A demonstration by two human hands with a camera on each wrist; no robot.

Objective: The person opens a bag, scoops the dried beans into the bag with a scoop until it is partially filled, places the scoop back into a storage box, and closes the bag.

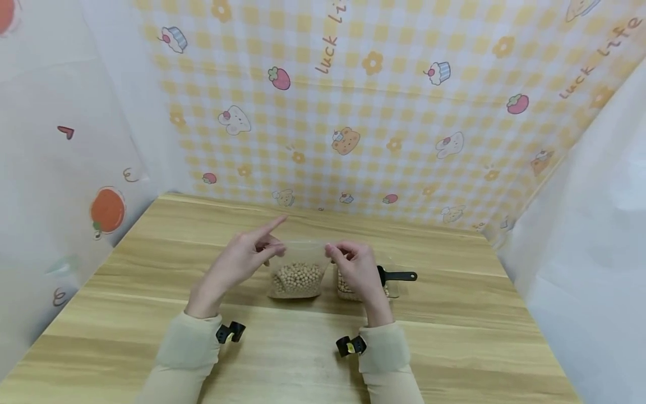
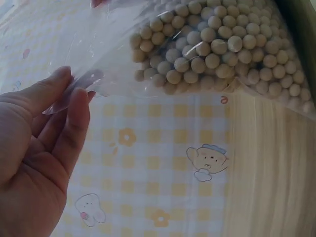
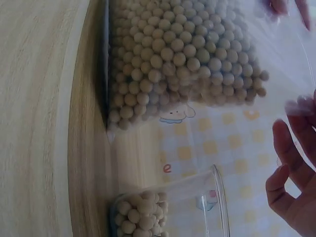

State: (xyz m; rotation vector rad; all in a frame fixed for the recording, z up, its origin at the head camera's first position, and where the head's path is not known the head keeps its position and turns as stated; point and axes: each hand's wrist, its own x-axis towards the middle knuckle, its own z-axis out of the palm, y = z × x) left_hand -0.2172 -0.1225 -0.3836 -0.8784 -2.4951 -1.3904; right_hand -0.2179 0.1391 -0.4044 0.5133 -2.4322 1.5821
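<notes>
A clear plastic bag (image 1: 304,253) stands upright on the table, its lower part filled with small round beige balls (image 1: 298,278). My left hand (image 1: 236,262) pinches the bag's upper left edge between thumb and fingers, with the index finger stretched out past it. At the upper right edge, my right hand (image 1: 357,268) holds the bag with thumb and fingertips. In the left wrist view the film (image 2: 81,86) runs between the thumb and a finger. Part of the right hand's grip is cut off in the right wrist view.
Right of the bag, partly behind the right hand, is a clear container (image 3: 220,197) with more beige balls (image 3: 140,217). A black-handled scoop (image 1: 401,276) lies across it. A patterned cloth (image 1: 313,112) hangs behind the wooden table (image 1: 282,348).
</notes>
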